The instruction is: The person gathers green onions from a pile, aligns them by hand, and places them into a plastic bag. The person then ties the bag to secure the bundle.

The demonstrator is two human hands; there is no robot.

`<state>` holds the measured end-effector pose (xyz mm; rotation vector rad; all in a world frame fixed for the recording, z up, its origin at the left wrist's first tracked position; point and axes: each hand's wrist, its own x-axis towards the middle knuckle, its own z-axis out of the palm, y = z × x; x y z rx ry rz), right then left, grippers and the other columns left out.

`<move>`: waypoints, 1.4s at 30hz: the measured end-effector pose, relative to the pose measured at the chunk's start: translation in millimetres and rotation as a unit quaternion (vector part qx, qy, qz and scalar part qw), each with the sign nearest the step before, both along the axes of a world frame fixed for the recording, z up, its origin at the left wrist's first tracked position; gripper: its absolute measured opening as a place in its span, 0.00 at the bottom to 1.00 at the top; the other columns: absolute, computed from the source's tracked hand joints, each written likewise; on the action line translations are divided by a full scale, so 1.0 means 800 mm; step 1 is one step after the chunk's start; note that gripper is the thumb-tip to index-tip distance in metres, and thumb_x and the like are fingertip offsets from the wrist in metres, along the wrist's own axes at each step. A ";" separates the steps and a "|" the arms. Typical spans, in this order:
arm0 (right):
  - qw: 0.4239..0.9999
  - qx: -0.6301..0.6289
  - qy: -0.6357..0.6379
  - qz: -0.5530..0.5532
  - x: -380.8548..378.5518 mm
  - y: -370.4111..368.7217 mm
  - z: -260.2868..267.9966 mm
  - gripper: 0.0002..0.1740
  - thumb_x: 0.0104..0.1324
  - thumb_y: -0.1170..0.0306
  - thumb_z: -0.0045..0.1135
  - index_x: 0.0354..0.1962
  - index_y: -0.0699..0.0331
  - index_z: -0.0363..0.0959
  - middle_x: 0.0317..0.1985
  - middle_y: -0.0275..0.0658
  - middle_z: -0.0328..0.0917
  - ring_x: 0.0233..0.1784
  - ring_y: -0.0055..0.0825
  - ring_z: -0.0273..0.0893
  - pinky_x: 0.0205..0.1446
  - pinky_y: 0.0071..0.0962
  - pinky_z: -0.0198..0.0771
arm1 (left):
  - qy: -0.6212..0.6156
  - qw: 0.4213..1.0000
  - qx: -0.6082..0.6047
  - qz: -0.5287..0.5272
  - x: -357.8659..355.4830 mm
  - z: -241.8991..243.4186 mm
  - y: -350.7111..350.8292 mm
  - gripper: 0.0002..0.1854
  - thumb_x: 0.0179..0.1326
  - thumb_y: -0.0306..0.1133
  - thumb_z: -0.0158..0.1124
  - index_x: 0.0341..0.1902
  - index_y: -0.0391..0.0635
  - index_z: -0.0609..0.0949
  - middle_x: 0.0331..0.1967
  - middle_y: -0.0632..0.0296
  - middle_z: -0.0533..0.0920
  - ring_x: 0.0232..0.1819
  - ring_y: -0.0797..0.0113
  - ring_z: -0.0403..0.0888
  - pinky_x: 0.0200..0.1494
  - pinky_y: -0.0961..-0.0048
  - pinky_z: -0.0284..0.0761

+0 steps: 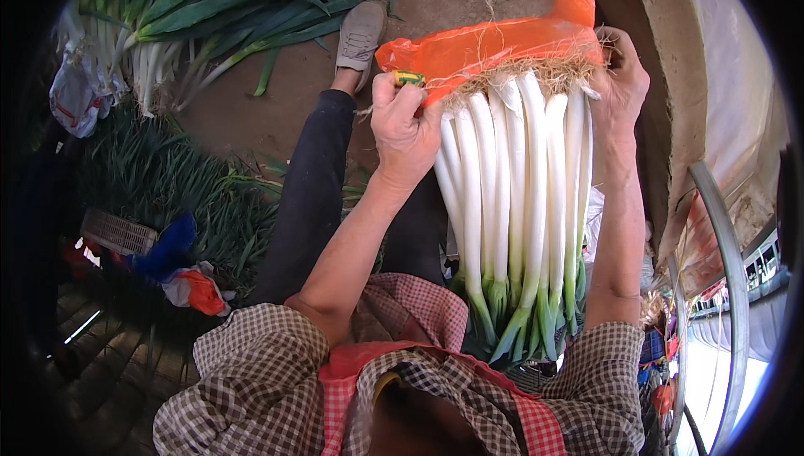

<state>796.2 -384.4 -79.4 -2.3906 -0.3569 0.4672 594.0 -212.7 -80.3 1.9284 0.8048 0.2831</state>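
A bundle of leeks [518,186] lies with its white stems side by side, roots away from me and green ends towards me. An orange plastic bag [483,48] stretches across the root ends [546,73]. My left hand [407,126] pinches the bag's left edge beside the outer stems. A small yellow and green object [409,78] shows at its fingers; what it is cannot be told. At the right end of the roots, my right hand [619,76] grips the bag's other side, its fingertips partly hidden.
More leeks [151,48] lie on the brown floor [251,114] at the upper left, beside a pile of green leaves [182,186]. A plastic crate [118,231] stands lower left. To the right are a curved metal bar [728,280] and plastic sheeting [728,60]. My shoe [362,35] is near the bag.
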 end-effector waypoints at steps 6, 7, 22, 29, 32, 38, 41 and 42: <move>0.984 0.082 -0.129 0.094 -0.029 -0.017 0.018 0.16 0.54 0.78 0.65 0.42 0.62 0.76 0.30 0.40 0.79 0.29 0.27 0.79 0.34 0.21 0.73 | -0.031 0.998 0.047 -0.023 -0.002 -0.007 -0.012 0.12 0.50 0.22 0.70 0.26 0.40 0.73 0.35 0.57 0.71 0.27 0.67 0.70 0.29 0.75 0.69; 0.981 0.054 -0.157 0.102 -0.044 -0.030 0.023 0.16 0.53 0.80 0.64 0.41 0.63 0.76 0.30 0.40 0.78 0.29 0.29 0.78 0.34 0.23 0.73 | -0.028 0.998 0.053 -0.032 -0.009 -0.007 -0.013 0.11 0.50 0.23 0.70 0.26 0.40 0.73 0.35 0.57 0.72 0.26 0.66 0.72 0.28 0.74 0.71; 0.945 -0.213 0.002 0.250 -0.098 -0.053 0.115 0.09 0.55 0.80 0.48 0.36 0.69 0.69 0.35 0.47 0.74 0.40 0.43 0.72 0.46 0.40 0.67 | 0.249 0.876 -0.133 -0.392 -0.183 0.089 0.079 0.14 0.53 0.43 0.66 0.31 0.44 0.81 0.38 0.51 0.76 0.43 0.51 0.79 0.45 0.55 0.73; 0.981 -0.098 0.148 0.081 -0.106 -0.011 0.135 0.19 0.60 0.73 0.52 0.49 0.67 0.70 0.40 0.42 0.77 0.41 0.28 0.75 0.44 0.28 0.72 | 0.203 0.912 0.004 0.355 -0.468 0.199 0.310 0.17 0.60 0.44 0.64 0.36 0.40 0.80 0.31 0.55 0.79 0.36 0.59 0.77 0.41 0.62 0.73; 0.925 -0.018 0.375 -0.058 -0.156 -0.016 0.171 0.24 0.61 0.68 0.55 0.54 0.67 0.67 0.42 0.40 0.73 0.42 0.27 0.73 0.47 0.33 0.73 | 0.235 0.838 0.094 0.484 -0.602 0.210 0.370 0.17 0.60 0.43 0.65 0.40 0.39 0.81 0.34 0.54 0.81 0.36 0.58 0.79 0.39 0.60 0.74; 0.902 -0.100 0.401 -0.123 -0.314 -0.016 0.217 0.21 0.60 0.67 0.57 0.50 0.65 0.67 0.30 0.35 0.73 0.31 0.25 0.72 0.31 0.27 0.70 | 0.199 0.706 0.188 0.654 -0.844 0.212 0.550 0.13 0.64 0.41 0.59 0.38 0.42 0.77 0.39 0.51 0.77 0.48 0.47 0.71 0.51 0.53 0.68; 0.898 -0.174 0.399 -0.062 -0.383 0.100 0.180 0.21 0.61 0.67 0.57 0.50 0.65 0.67 0.30 0.35 0.73 0.30 0.25 0.73 0.32 0.27 0.71 | 0.187 0.599 0.345 0.698 -0.986 0.214 0.709 0.12 0.61 0.39 0.60 0.34 0.41 0.79 0.36 0.51 0.81 0.45 0.48 0.73 0.51 0.55 0.69; 0.900 -0.191 0.390 -0.040 -0.405 0.153 0.169 0.20 0.61 0.67 0.57 0.50 0.66 0.68 0.30 0.36 0.74 0.30 0.25 0.73 0.32 0.27 0.71 | 0.186 0.588 0.363 0.698 -1.043 0.215 0.764 0.13 0.61 0.40 0.60 0.35 0.41 0.80 0.36 0.51 0.81 0.45 0.48 0.74 0.50 0.56 0.70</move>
